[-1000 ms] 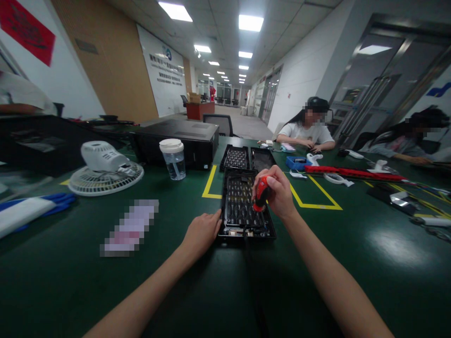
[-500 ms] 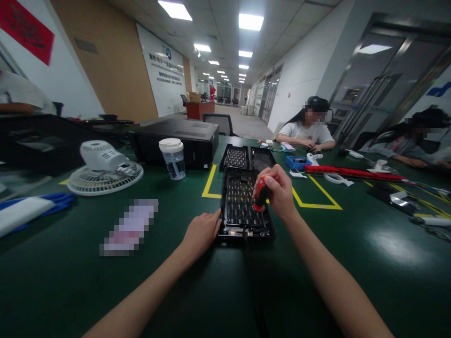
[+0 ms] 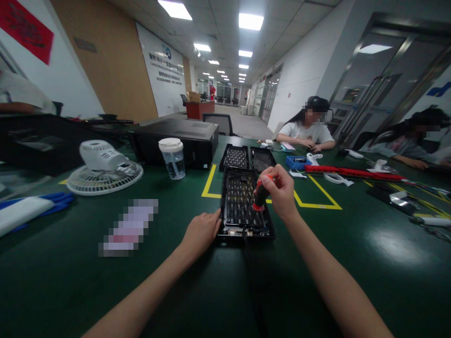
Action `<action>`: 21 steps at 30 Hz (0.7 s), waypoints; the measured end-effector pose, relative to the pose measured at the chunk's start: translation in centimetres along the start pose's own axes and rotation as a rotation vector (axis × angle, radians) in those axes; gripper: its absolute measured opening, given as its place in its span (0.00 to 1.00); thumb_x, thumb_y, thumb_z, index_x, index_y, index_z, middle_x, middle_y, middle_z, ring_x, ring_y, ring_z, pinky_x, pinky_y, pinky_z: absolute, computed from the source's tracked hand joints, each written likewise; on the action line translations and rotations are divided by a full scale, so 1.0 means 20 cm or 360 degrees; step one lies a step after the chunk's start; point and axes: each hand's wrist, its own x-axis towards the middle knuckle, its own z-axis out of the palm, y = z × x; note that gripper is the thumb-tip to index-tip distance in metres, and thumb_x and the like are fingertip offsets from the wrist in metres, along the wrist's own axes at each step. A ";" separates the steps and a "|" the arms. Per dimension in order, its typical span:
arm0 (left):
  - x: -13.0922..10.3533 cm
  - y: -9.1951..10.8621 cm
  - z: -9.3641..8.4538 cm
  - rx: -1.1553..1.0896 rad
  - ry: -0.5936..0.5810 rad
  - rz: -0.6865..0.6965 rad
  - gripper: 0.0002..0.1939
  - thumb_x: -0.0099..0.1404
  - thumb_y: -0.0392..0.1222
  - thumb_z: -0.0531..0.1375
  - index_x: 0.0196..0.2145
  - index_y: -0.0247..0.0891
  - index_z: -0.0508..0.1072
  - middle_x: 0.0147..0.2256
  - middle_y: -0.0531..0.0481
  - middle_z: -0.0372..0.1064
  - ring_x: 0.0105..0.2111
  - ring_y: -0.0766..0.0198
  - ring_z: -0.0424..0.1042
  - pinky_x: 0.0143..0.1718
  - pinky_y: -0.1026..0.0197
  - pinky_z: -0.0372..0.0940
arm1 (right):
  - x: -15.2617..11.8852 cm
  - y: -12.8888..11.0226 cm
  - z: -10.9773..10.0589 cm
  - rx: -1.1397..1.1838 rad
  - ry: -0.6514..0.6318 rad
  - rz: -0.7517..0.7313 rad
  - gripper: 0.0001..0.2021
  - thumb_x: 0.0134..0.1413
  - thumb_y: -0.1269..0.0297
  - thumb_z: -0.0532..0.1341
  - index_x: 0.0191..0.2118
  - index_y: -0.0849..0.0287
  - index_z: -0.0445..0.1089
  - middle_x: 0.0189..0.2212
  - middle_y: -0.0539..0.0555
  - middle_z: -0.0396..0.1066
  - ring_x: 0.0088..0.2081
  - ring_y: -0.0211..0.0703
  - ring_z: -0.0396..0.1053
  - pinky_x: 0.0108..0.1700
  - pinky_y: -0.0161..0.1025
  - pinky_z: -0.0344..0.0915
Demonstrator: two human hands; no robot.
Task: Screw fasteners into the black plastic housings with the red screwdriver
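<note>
An opened black keypad housing (image 3: 243, 199) lies on the table in front of me, with rows of small domes inside and bare parts along its near edge. My right hand (image 3: 282, 190) is closed around a red and black screwdriver (image 3: 260, 196). The tool stands slightly tilted over the right side of the housing, and its tip is too dark to make out. My left hand (image 3: 201, 230) lies with its fingers stretched out against the housing's left edge. A black cable (image 3: 248, 263) runs from the near edge towards me. Beyond the housing sits a keypad cover with keys (image 3: 235, 157).
To the left are a white fan (image 3: 105, 176), a lidded cup (image 3: 173, 159), blue and white gloves (image 3: 35, 209) and a large black case (image 3: 176, 136). A blue tray (image 3: 298, 163) and a red strip (image 3: 352, 172) lie at the right. A person (image 3: 308, 129) sits beyond.
My right hand has shifted and turned slightly on the screwdriver's handle, while the tool stays over the same spot. My left hand and the housing have not moved.
</note>
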 end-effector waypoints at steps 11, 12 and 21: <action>0.00 0.01 -0.02 -0.0016 -0.0020 -0.0006 0.20 0.67 0.43 0.45 0.54 0.36 0.61 0.38 0.43 0.71 0.38 0.60 0.70 0.40 0.60 0.62 | -0.02 -0.02 0.02 -0.0236 0.0119 -0.0074 0.12 0.48 0.64 0.62 0.24 0.59 0.56 0.23 0.45 0.57 0.20 0.29 0.56 0.21 0.29 0.57; 0.00 0.01 -0.02 -0.0019 -0.0018 -0.0004 0.20 0.67 0.44 0.45 0.54 0.36 0.61 0.38 0.43 0.71 0.38 0.60 0.70 0.39 0.60 0.62 | -0.02 -0.02 0.02 -0.0266 0.0141 -0.0093 0.12 0.48 0.64 0.62 0.24 0.59 0.56 0.23 0.45 0.57 0.21 0.29 0.56 0.21 0.29 0.56; 0.00 0.00 0.01 -0.0001 0.0014 0.0012 0.20 0.67 0.43 0.45 0.54 0.35 0.61 0.39 0.43 0.71 0.38 0.59 0.70 0.40 0.59 0.62 | -0.03 -0.02 0.04 -0.0577 0.0309 -0.0159 0.14 0.47 0.63 0.62 0.23 0.59 0.54 0.22 0.44 0.55 0.19 0.28 0.51 0.19 0.28 0.50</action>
